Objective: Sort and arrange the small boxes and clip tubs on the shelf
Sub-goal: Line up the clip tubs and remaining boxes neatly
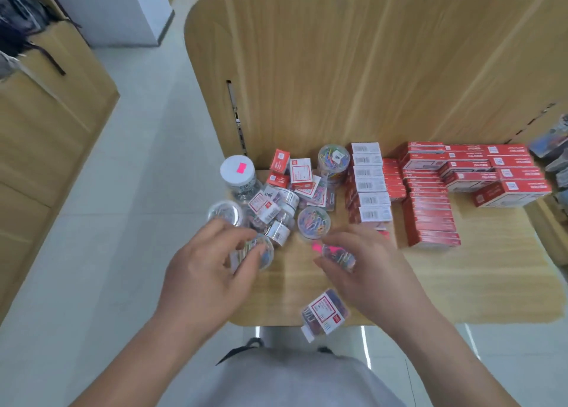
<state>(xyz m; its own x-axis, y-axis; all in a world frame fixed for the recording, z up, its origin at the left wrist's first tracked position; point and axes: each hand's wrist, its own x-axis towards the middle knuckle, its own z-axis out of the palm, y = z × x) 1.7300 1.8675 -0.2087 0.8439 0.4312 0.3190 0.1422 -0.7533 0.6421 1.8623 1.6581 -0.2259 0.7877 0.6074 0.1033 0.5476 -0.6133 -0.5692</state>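
Far left on the wooden shelf (461, 268), a white-lidded tub (237, 173) stands upright, round and clear-walled, with a pink sticker on top. Next, the left hand (209, 271): its fingers curl round a clear plastic clip tub (261, 253), tilted, round face up toward the camera, though it's blurred. Behind it, a heap of labelled tubs (273, 213) lies sideways, pointing every way. An upright tub of coloured clips (313, 223) sits between the hands. The right hand (368, 268) pinches a small clear tub (338, 254) between thumb and fingers, long axis left-right, pink-stickered end leftward. At the front edge, a flat labelled clip box (325, 314) lies diagonally, overhanging. On the right are red cardboard boxes (430, 210) in neat rows.
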